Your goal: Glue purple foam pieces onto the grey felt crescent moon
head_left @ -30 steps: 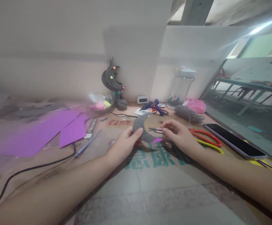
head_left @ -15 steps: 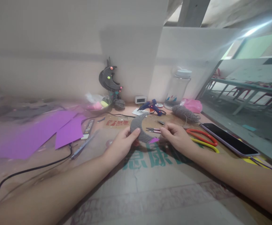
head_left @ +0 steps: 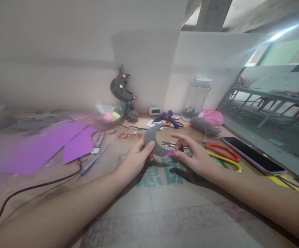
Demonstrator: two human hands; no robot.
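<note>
My left hand pinches a crescent moon wrapped in grey yarn between thumb and fingers. The lower tip of the crescent is bare and purple. Beside that tip is my right hand, its index finger stretched out and raised, the thumb close to the purple end. I cannot tell whether the thumb touches it. Behind the hands lie small snips, partly covered by the right hand. A ball of grey yarn rests farther back on the right.
Red-and-yellow-handled scissors and a phone lie at right. At the back stand a blue glue gun, a small digital clock, a clear bottle and a dark pinned crescent. Purple sheets and a black cable lie left.
My right hand has opened from a pinch, its index finger now extended, and sits nearer the purple tip. My left hand keeps holding the crescent in nearly the same place.
</note>
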